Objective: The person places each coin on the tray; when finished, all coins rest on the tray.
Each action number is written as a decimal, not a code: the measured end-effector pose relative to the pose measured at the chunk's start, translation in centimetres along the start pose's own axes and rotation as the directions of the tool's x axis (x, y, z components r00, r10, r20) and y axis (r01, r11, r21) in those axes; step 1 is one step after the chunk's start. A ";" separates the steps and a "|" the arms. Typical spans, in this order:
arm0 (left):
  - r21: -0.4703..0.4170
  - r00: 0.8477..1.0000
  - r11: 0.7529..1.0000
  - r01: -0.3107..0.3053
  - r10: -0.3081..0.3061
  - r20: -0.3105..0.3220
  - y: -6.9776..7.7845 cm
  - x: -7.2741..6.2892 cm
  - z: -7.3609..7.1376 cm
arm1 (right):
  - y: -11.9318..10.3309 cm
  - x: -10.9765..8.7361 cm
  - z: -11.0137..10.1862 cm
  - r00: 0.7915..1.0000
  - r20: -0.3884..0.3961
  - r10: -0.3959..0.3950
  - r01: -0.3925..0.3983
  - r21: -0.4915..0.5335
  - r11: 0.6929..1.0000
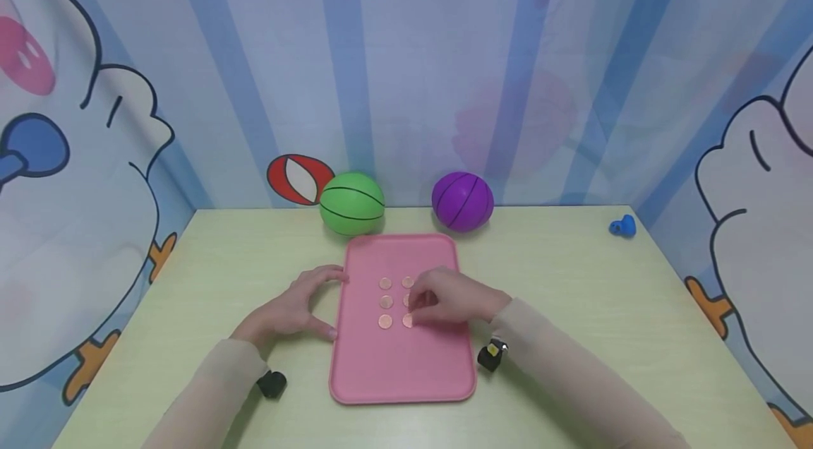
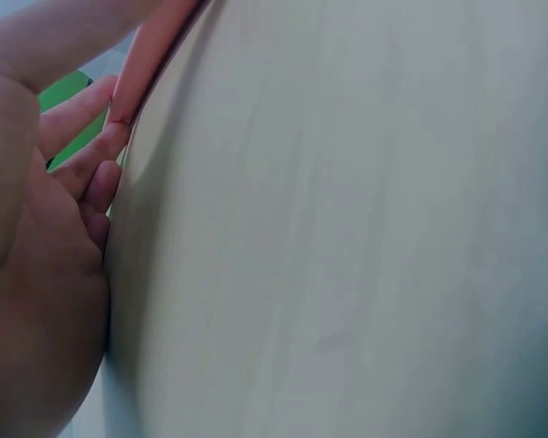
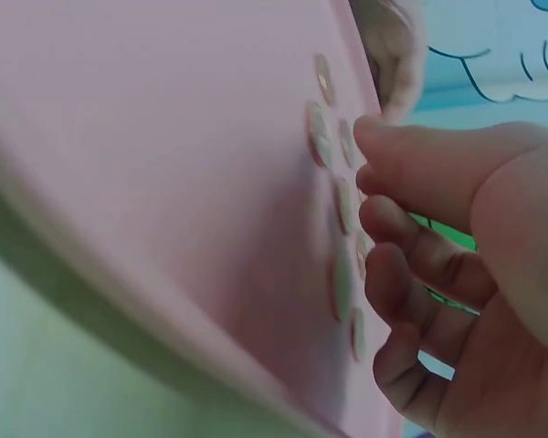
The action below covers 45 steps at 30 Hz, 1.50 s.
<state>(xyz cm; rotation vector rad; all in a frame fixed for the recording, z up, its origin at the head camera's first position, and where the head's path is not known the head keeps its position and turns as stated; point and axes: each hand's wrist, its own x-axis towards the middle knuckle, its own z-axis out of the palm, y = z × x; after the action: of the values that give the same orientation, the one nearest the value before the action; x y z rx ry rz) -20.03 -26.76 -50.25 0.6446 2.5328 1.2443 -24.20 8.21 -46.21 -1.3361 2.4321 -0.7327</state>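
Observation:
A pink tray (image 1: 400,378) lies on the table with several copper-coloured coins (image 1: 384,322) set in rows on it. My right hand (image 1: 447,296) reaches over the tray from the right, its fingers curled and the thumb tip close to the index finger beside the coins. In the right wrist view the thumb of that hand (image 3: 493,237) is next to a coin (image 3: 342,283) group; whether a coin is between the fingertips is hidden. My left hand (image 1: 292,304) is spread at the tray's left side, fingertips touching the rim.
A green ball (image 1: 352,204) and a purple ball (image 1: 463,202) stand behind the tray, near the backdrop. At the far right corner of the table (image 1: 571,308) lies a small blue object (image 1: 624,226). Each wrist wears a small black camera.

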 end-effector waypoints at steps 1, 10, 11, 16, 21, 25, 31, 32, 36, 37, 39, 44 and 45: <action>0.001 1.000 1.000 -0.003 0.003 0.000 0.0 0.0 0.0 | 0.1 -0.2 -0.2 1.000 -0.001 -0.001 0.001 0.023 1.000; 0.005 1.000 1.000 -0.011 0.011 0.002 0.0 0.0 0.0 | 2.2 -2.3 -2.7 1.000 -0.012 0.015 -0.014 0.098 0.995; 0.005 1.000 1.000 -0.010 0.010 0.002 0.0 0.0 0.0 | 2.4 -2.6 -2.9 1.000 -0.010 0.018 -0.017 0.105 0.994; 0.001 1.000 1.000 -0.005 0.005 0.003 0.1 0.0 0.0 | 3.6 -4.3 -4.0 0.999 0.013 0.039 -0.041 0.145 0.989; -0.001 1.000 1.000 -0.012 0.012 0.003 0.0 0.0 0.1 | 5.0 -6.4 -4.6 0.987 0.063 0.145 -0.155 0.187 0.970; 0.002 1.000 1.000 -0.013 0.013 0.001 -0.1 0.0 0.1 | 5.9 -8.5 -4.9 0.954 0.150 0.260 -0.297 0.344 0.891; 0.001 1.000 1.000 -0.004 0.004 -0.001 0.0 0.1 0.0 | 7.2 -10.7 -5.2 0.951 0.205 0.232 -0.298 0.401 0.866; 0.003 1.000 1.000 -0.006 0.006 0.000 0.0 0.1 0.0 | 7.4 -10.9 -5.3 0.952 0.206 0.226 -0.291 0.392 0.873; -0.001 1.000 1.000 -0.003 0.003 -0.002 0.0 0.1 0.0 | 7.6 -11.4 -5.4 0.947 0.205 0.247 -0.307 0.355 0.883; -0.003 1.000 1.000 -0.002 0.002 -0.002 0.0 0.1 0.0 | 7.7 -11.4 -5.4 0.945 0.205 0.255 -0.314 0.350 0.882; -0.006 1.000 1.000 -0.004 0.004 -0.001 -0.1 0.1 0.0 | 7.8 -11.5 -5.3 0.941 0.205 0.269 -0.327 0.345 0.880; 0.001 1.000 1.000 -0.021 0.021 -0.001 0.0 0.0 0.0 | 7.8 -11.5 -5.1 0.938 0.199 0.284 -0.339 0.361 0.869; 0.005 1.000 1.000 -0.022 0.022 -0.001 0.0 0.0 0.0 | 7.8 -11.5 -5.1 0.938 0.196 0.284 -0.339 0.361 0.869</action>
<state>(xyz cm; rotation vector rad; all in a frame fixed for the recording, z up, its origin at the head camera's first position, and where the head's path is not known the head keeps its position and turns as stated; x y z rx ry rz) -20.04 -26.75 -50.28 0.6747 2.5370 1.2467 -25.91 22.89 -46.36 -0.7875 2.1663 -0.9386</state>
